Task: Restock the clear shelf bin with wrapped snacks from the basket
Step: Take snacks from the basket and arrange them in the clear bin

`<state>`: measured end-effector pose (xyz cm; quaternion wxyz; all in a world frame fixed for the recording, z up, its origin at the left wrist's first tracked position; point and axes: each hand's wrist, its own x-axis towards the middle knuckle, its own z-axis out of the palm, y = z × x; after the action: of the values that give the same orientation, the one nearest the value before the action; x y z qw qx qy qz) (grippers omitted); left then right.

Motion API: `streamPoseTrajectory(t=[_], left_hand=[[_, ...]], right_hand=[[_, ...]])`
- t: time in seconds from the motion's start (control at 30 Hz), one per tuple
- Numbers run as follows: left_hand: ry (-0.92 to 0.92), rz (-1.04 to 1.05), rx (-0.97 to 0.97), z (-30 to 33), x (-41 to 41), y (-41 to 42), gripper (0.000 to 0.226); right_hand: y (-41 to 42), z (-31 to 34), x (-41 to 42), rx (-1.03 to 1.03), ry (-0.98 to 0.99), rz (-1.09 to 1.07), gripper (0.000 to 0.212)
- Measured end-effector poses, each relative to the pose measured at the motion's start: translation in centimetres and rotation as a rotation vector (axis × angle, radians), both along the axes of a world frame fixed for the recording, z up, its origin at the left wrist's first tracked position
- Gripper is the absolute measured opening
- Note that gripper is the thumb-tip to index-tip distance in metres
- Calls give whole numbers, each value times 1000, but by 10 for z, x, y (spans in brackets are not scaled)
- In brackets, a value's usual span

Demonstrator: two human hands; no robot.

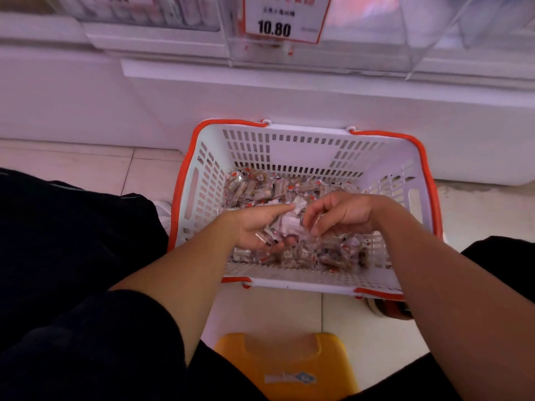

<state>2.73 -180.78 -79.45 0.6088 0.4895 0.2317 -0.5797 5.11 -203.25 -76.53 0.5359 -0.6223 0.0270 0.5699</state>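
Note:
A white basket (304, 149) with an orange rim stands on the floor and holds several clear-wrapped brown snacks (257, 186). Both my hands are inside it. My left hand (257, 224) lies palm up and cups a bunch of wrapped snacks (285, 227), fingers curled beneath them. My right hand (341, 212) reaches in from the right, its fingers bent down and pinching wrappers on that same bunch. The clear shelf bin (376, 36) sits above the basket, at the top of the view.
A red-bordered price tag (285, 18) reading 10.80 hangs on the bin front. The white shelf base (289, 102) stands right behind the basket. A yellow stool (286, 369) sits between my knees. Pale floor tiles lie to the left.

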Motion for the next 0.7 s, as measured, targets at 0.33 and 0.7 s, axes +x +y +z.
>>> streamPoseTrajectory(t=[0.33, 0.7], left_hand=[[-58, 182, -199, 21, 3, 4, 33], [-158, 116, -260, 51, 13, -3, 51]], right_hand=[[-7, 18, -1, 125, -85, -492, 32], [9, 38, 2, -57, -501, -429, 58]])
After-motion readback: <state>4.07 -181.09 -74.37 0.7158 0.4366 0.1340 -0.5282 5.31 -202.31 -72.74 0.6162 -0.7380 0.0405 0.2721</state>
